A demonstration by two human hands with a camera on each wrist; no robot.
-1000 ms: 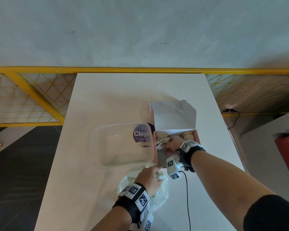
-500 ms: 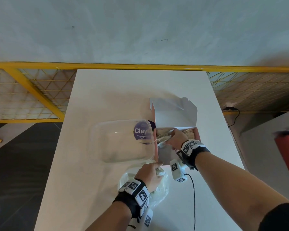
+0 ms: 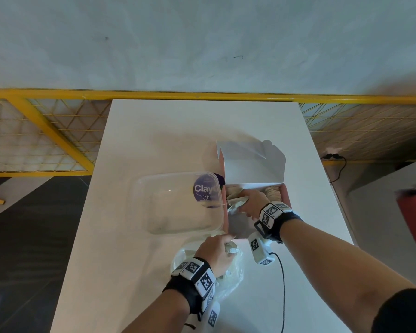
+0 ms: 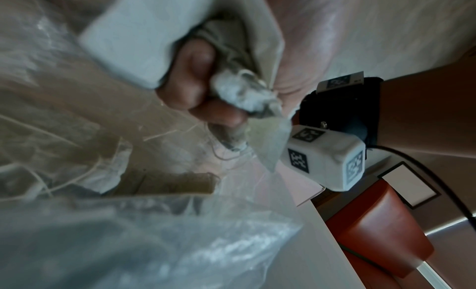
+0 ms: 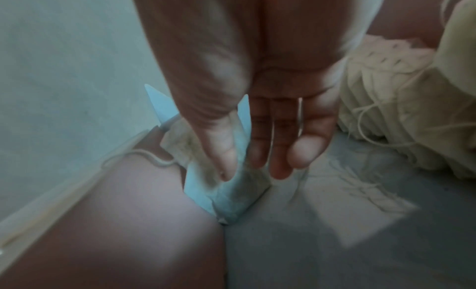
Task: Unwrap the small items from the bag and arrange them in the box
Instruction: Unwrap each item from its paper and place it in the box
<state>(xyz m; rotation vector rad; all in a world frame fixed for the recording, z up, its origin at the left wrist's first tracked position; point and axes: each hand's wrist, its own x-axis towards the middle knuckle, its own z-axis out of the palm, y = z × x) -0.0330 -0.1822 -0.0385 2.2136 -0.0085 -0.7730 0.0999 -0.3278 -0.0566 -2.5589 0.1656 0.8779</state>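
Observation:
The pink box [image 3: 286, 200] stands open on the table, its white lid [image 3: 252, 164] upright behind it. My right hand [image 3: 249, 204] reaches into the box and pinches a pale tea-bag-like item [image 5: 231, 195] between thumb and fingers, low in the left corner by the pink wall [image 5: 128, 212]. More such items [image 3: 273, 194] with strings sit in a row at the far right of the box [image 5: 386, 110]. My left hand [image 3: 216, 248] grips a crumpled paper wrapper [image 4: 239, 92] over the clear plastic bag [image 3: 228, 272], which also fills the left wrist view [image 4: 128, 242].
A clear plastic container [image 3: 178, 203] with a purple label [image 3: 205, 189] lies left of the box, touching it. A black cable [image 3: 282, 284] runs along the white table [image 3: 178, 140]. A yellow mesh fence [image 3: 46, 131] stands behind. A red object [image 3: 413, 224] sits at the right.
My right hand has moved deeper into the box, toward its far left corner, with the item. My left hand stays at the bag, still holding the wrapper.

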